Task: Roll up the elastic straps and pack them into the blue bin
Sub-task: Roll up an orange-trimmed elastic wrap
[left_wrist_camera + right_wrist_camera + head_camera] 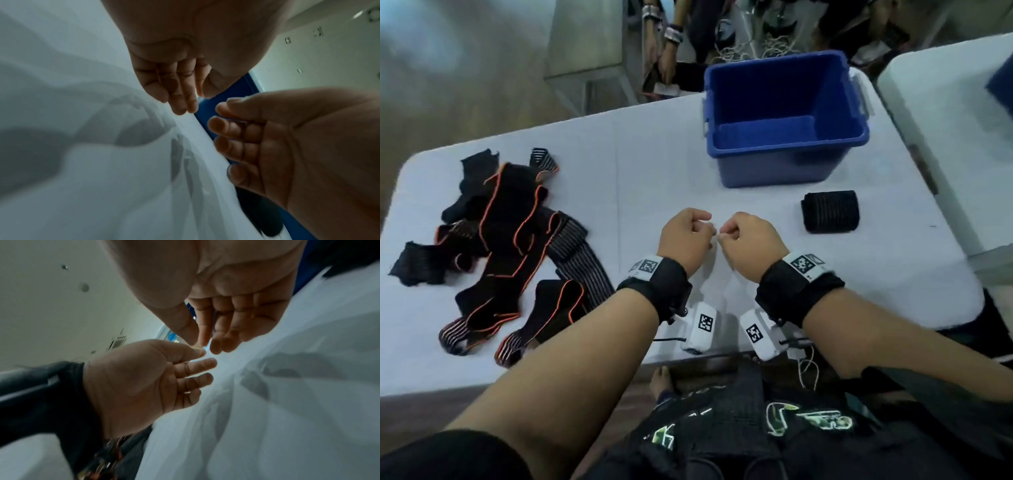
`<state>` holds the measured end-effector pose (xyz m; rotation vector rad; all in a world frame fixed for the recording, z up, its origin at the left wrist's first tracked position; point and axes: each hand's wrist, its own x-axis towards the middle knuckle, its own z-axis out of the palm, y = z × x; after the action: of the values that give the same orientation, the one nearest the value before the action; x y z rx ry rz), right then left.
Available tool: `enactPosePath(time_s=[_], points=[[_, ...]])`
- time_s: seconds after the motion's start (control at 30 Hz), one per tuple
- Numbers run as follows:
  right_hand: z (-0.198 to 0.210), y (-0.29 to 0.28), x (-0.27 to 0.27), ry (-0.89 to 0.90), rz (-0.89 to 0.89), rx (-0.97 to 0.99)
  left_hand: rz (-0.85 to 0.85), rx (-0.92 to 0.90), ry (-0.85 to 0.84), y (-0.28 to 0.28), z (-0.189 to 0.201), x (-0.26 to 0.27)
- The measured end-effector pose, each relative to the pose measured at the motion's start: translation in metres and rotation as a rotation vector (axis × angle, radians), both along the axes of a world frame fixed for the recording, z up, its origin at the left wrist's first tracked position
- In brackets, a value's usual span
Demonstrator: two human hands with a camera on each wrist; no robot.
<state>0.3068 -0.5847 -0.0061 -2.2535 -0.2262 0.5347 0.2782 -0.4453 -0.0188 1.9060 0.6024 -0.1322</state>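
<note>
A loose pile of black elastic straps (510, 240) with orange edging lies at the table's left. One rolled black strap (830, 212) rests on the table just in front of the blue bin (774, 168), which looks empty. My left hand (705, 231) and right hand (726, 233) meet over the middle of the table, fingers curled, apart from any strap. In the right wrist view my right hand (200, 342) pinches a small pale, band-like thing (196, 346) between thumb and forefinger. The thumb of my left hand (205, 356) is on it too. What it is cannot be made out.
The white table (654, 154) has bare room between the strap pile and the bin. A second white table (945, 102) stands close on the right. Another person's hands (671, 41) and some cords are beyond the far edge.
</note>
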Motion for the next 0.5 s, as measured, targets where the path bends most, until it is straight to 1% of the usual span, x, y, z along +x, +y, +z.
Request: enactPosePath(time_s=[0.1,0.23,0.43,0.5], points=[[-0.002,0.043,-0.018,0.035,0.179,-0.037,0.124,0.042,-0.013,0.049,0.007,-0.036],[-0.001,0.088,-0.039,0.027,0.389,-0.1,0.267,0.117,-0.042,0.108,0.02,-0.091],[0.008,0.138,-0.067,-0.052,0.567,-0.113,0.455,0.325,-0.074,0.174,0.04,-0.179],[0.01,0.148,-0.074,-0.066,0.587,-0.105,0.473,0.374,-0.047,0.188,0.043,-0.205]])
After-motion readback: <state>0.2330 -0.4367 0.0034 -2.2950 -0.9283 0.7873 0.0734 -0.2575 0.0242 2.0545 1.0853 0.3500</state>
